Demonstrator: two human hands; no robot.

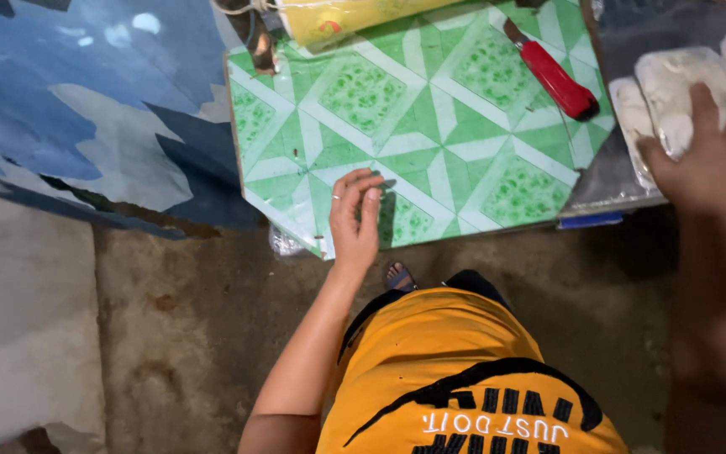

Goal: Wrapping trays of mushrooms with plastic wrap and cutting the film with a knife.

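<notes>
Right now the right hand [710, 155] lies flat, fingers spread, on soft, slippery-looking bagged dough [682, 92] at the desk's [430, 126] right; better gripped by the bag's edge. Left hand [356, 214] rests open on the desk.

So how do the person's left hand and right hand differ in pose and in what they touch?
The left hand rests near the edge of the green-and-white patterned tabletop, fingers curled together; the right hand lies with fingers spread on clear plastic packs of pale food. The left hand wears a ring; on the right none shows. Both lie palm down, gripping nothing.
</notes>
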